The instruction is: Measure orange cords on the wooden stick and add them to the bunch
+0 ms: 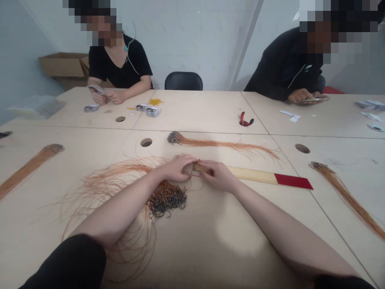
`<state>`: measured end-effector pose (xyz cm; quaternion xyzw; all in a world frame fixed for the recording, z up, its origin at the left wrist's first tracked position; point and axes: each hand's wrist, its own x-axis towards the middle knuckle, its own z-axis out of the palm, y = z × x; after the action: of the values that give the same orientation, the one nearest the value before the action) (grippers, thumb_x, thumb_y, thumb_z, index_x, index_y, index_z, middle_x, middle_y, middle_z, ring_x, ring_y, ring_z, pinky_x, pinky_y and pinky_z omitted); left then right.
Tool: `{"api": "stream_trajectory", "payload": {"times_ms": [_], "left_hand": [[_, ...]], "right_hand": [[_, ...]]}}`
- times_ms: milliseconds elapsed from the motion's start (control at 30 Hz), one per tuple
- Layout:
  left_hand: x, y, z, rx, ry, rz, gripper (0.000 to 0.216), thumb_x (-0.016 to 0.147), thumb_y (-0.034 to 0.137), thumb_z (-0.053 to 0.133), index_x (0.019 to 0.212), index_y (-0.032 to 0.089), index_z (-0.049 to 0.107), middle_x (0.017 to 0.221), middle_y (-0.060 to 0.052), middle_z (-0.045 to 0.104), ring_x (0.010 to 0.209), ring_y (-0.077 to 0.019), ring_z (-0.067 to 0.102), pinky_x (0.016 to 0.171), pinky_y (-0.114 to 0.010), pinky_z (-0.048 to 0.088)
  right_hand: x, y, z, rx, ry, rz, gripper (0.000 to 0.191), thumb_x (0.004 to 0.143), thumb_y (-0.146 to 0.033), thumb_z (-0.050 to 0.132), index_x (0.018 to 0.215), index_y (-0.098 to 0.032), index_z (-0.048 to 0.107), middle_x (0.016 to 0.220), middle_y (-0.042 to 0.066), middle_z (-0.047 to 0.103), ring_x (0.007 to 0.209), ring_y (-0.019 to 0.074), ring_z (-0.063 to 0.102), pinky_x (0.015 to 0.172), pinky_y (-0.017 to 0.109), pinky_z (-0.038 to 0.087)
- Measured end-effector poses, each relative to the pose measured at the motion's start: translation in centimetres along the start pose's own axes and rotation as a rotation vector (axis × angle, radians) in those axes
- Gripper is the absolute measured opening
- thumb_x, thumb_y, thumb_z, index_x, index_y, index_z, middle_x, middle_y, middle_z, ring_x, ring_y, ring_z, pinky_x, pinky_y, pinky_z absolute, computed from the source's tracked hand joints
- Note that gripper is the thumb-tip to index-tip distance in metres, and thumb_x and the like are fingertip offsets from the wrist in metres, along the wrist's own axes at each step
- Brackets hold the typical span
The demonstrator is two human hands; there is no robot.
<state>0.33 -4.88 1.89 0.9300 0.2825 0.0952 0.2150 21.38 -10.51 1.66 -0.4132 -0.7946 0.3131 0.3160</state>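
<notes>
Hands (180, 167) meet on a pale wooden table (228, 245) (cardboard box (63, 65) by the wall).

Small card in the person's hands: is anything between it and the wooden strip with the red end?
Yes, the right hand is: its fingers hold the small card, and the hand covers the strip's near end, so the wooden strip shows only beyond it.

Head-worn view looks forward and down across a table (192, 112).
</notes>
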Motion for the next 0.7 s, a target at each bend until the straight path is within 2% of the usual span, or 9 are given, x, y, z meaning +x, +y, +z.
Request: {"api": "stream_trajectory", "payload": {"times_ms": [467,533,600,700], "left_hand": [[0.0,0.9,-0.5,-0.030,0.018,-0.074,0.060,0.066,0.022,0.058,0.123,0.019,0.039,0.123,-0.009,0.048,0.115,-0.0261,0.043,0.102,-0.040,0.031],[0.0,1.0,-0.5,-0.032,0.019,-0.077,0.061,0.066,0.021,0.057,0.123,0.020,0.039,0.124,-0.008,0.048,0.116,-0.0263,0.042,0.102,-0.040,0.031],[-0.1,1.0,-0.5,-0.034,0.017,-0.081,0.060,0.066,0.021,0.057,0.123,0.020,0.039,0.125,-0.008,0.047,0.117,-0.0265,0.042,0.102,-0.041,0.031],[-0.1,0.9,-0.5,-0.041,0.014,-0.085,0.057,0.065,0.020,0.057,0.120,0.021,0.041,0.123,-0.007,0.049,0.115,-0.0261,0.043,0.101,-0.040,0.031]], "right_hand": [[-0.1,0.1,0.3,-0.051,0.021,-0.006,0.053,0.073,-0.007,0.044,0.122,-0.024,0.054,0.123,0.002,0.056,0.088,0.0153,0.058,0.073,0.023,0.042],[-0.1,0.5,0.3,-0.085,0.062,0.024,0.044,0.073,-0.008,0.045,0.113,-0.021,0.059,0.111,0.004,0.062,0.084,0.0158,0.058,0.071,0.023,0.042],[-0.1,0.8,0.4,-0.123,0.094,0.055,0.031,0.074,-0.009,0.044,0.096,-0.019,0.063,0.092,0.004,0.064,0.074,0.0147,0.056,0.066,0.023,0.040],[-0.1,1.0,0.3,-0.150,0.115,0.068,0.020,0.074,-0.010,0.041,0.077,-0.018,0.059,0.071,0.000,0.057,0.061,0.0125,0.048,0.058,0.023,0.034]]}}
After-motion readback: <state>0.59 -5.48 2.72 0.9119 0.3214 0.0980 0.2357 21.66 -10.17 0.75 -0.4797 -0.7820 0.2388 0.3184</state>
